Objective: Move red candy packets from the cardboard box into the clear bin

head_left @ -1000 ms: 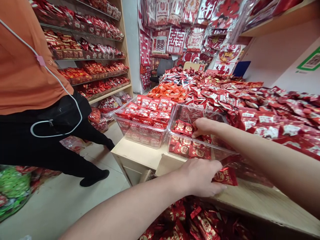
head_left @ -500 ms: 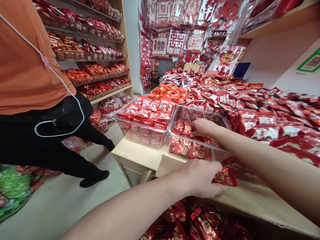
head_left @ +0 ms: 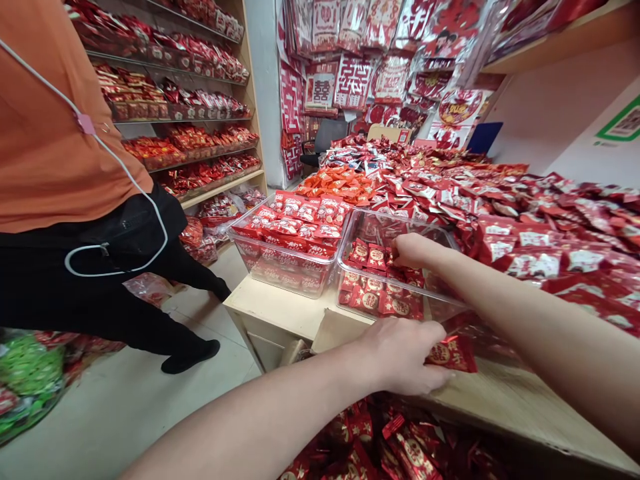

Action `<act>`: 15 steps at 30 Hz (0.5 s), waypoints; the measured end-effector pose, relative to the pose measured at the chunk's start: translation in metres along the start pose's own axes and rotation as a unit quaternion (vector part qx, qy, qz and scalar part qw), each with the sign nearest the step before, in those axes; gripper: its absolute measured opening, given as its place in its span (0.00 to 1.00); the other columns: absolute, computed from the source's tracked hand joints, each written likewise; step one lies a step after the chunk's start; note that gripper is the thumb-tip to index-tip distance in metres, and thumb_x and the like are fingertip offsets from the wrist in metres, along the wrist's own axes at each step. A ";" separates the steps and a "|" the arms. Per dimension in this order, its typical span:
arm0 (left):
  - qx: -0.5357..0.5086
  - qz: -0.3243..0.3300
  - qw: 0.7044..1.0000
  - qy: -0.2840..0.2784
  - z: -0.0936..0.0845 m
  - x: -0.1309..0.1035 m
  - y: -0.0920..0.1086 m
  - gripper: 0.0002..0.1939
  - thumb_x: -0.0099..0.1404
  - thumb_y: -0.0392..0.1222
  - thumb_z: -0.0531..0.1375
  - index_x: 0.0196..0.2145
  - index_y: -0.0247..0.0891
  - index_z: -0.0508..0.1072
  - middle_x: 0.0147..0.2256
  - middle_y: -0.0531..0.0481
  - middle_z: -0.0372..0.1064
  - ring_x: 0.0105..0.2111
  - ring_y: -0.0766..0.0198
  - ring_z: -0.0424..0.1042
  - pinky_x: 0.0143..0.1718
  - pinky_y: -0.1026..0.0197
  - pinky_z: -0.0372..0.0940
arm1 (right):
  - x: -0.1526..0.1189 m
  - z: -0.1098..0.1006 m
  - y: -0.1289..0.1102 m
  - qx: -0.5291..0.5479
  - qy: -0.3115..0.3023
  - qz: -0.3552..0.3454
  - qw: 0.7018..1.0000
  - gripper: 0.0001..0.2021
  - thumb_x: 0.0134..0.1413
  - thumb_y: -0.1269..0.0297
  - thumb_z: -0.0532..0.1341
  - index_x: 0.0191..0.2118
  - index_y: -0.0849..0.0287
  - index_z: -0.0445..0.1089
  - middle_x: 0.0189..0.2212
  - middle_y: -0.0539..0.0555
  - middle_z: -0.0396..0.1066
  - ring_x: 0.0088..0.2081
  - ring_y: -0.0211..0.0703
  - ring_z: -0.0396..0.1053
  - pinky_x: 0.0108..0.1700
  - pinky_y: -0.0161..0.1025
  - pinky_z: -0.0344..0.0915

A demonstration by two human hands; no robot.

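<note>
A small red candy packet with gold print is pinched in my left hand, held in front of the right-hand clear bin. Inside that bin my right hand reaches down with curled fingers. Its fingertips are beside the packed rows of red candy packets, and what they grip is hidden. The rows fill the bin's left part. Below my left hand, a cardboard box holds loose red packets of similar look.
Another clear bin, full of red packets, stands to the left on the wooden counter. Heaps of packets cover the counter behind. A person in an orange shirt stands at left, near stocked shelves.
My right hand has shifted slightly right and up inside the bin, away from the front packets. The left hand stays in place with its packet.
</note>
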State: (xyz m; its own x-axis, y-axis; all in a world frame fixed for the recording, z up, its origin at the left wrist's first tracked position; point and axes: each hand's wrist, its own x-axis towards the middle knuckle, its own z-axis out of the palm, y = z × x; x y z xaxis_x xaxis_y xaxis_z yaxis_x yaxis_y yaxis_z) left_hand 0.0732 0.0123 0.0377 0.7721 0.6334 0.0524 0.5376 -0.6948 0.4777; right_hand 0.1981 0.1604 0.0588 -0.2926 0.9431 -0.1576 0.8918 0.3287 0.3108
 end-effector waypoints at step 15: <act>-0.081 -0.001 0.997 0.006 -0.001 0.000 0.000 0.18 0.54 0.49 0.54 0.40 0.37 0.65 0.37 0.46 0.69 0.37 0.55 0.68 0.37 0.56 0.62 | -0.005 -0.023 -0.064 0.102 -0.019 -0.205 0.973 0.19 0.39 0.57 0.61 0.39 0.61 0.68 0.36 0.56 0.70 0.36 0.44 0.67 0.35 0.32 0.60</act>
State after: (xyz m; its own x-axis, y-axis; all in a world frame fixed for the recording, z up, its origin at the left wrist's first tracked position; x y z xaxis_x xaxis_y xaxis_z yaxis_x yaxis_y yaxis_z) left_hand 0.0726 0.0127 0.0380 0.7672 0.6385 0.0612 0.4760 -0.6306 0.6130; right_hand 0.1342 0.1356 0.0617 -0.6287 0.7310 -0.2654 0.7537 0.6568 0.0234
